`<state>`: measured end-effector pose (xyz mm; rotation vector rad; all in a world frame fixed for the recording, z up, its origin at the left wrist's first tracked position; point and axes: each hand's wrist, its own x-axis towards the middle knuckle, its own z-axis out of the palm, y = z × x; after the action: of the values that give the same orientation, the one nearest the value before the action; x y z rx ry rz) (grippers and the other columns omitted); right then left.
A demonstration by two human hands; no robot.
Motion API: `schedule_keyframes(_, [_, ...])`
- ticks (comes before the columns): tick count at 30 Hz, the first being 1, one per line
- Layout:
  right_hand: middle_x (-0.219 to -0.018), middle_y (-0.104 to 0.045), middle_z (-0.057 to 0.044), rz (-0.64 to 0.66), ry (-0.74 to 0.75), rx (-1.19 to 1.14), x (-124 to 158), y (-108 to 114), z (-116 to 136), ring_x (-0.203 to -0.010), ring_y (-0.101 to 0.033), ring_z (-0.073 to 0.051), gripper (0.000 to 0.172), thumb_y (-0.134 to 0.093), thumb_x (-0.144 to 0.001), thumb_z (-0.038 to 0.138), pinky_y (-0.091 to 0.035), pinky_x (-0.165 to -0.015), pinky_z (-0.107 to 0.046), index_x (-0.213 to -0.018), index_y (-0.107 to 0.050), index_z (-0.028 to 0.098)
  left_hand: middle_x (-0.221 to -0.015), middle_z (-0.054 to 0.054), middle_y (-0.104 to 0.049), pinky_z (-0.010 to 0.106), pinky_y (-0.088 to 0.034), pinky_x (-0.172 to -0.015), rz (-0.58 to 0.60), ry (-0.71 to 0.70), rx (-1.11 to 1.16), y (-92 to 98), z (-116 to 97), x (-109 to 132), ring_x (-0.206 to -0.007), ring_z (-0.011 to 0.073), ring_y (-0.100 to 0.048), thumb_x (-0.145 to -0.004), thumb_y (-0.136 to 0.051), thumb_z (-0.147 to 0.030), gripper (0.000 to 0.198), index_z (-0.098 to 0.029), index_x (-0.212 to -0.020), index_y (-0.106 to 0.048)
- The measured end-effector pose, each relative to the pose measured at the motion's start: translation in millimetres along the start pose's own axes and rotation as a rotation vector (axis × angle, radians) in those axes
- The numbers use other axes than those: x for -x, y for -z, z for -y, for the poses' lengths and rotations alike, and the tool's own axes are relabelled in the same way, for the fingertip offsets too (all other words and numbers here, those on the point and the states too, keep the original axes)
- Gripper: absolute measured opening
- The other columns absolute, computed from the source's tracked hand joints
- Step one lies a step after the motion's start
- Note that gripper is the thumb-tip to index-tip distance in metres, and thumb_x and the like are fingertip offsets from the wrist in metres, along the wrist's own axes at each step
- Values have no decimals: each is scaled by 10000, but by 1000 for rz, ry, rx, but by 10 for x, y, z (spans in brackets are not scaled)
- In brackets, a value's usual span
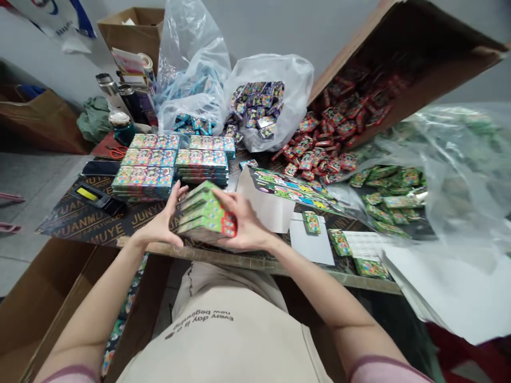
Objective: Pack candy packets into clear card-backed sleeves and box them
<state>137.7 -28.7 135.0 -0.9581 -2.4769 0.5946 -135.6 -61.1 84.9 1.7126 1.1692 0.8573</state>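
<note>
A block of small green and red printed boxes (207,215) is tilted above the table's front edge, slightly blurred. My right hand (245,221) grips its right end, the thumb over the top. At its left end my left hand (159,221) is spread, thumb and fingers apart; whether it touches the block I cannot tell. Just beyond my left hand stand stacks of multicoloured printed packs (146,167), with a second group of stacks (203,159) beside them. To the right of my right hand a folded printed card sheet (265,207) lies on the table.
Purple packets (257,103) fill a plastic bag at the back. Red packets (315,151) spill from a tipped cardboard box (399,32). Green packets (393,199) lie at right near white paper (451,292). A black and yellow cutter (98,198), scissors (117,152) and flasks (131,101) sit left.
</note>
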Motion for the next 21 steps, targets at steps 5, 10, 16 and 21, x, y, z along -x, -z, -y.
schedule_keyframes(5, [-1316, -349, -126, -149, -70, 329, 253, 481, -464, -1186, -372, -355, 962, -698, -635, 405, -305, -987, -473, -1480, -253, 289, -1283, 99, -579, 388, -410, -1017, -102, 128, -75, -815, 62, -757, -1203, 293, -520, -661, -752, -389, 681, -200, -1281, -545])
schedule_keyframes(10, [-1234, -405, -151, -70, -128, 523, 371, 440, -881, -1130, -414, -351, 908, -690, -636, 395, -319, -932, -464, -1459, -335, 253, -662, 34, -659, 292, -495, -737, -205, 322, -218, -1439, 125, -1193, -722, 202, -641, -723, -623, -158, 177, -132, -873, -714])
schedule_keyframes(16, [-1291, -480, -154, 109, -135, 472, 442, 299, -897, -1126, -475, -355, 892, -667, -646, 316, -366, -914, -443, -1466, -320, 261, -559, -6, -620, 239, -492, -524, -179, 357, -119, -1411, 231, -936, -470, 140, -594, -783, -507, -132, 224, -144, -878, -710])
schedule_keyframes(21, [-1286, -580, -87, 203, -96, 248, 423, 43, -903, -1122, -535, -321, 687, -629, -708, 347, -409, -961, -424, -1371, -471, 255, -793, 54, -721, 307, -560, -680, -219, 380, -45, -1359, 280, -760, -720, 198, -691, -893, -437, -296, 333, -162, -1090, -670])
